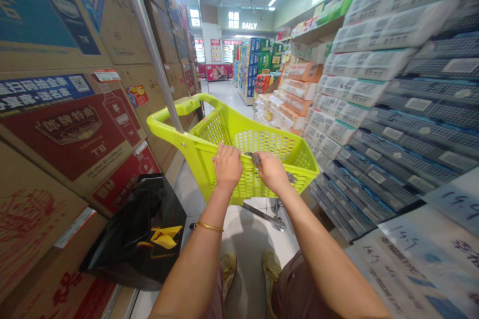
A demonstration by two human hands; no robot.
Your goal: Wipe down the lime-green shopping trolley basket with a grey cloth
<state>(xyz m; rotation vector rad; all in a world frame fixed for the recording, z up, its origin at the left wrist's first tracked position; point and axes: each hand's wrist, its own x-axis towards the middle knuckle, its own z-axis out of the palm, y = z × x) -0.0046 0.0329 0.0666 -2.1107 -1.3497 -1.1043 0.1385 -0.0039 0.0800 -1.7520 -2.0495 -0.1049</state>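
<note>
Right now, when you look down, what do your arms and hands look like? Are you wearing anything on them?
My left hand and right hand are ungloved. Near my left wrist there's a thin, shiny, gold-coloured bangle. I can't see any jewellery on my right arm. No sleeves show on either arm.

The pale floor [247, 239] bears a yellow-green cart [239, 120].

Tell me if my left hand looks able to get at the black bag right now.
Probably yes: nothing visible blocks the way from your left hand to the black bag, though it would first have to leave the green cart.
</note>
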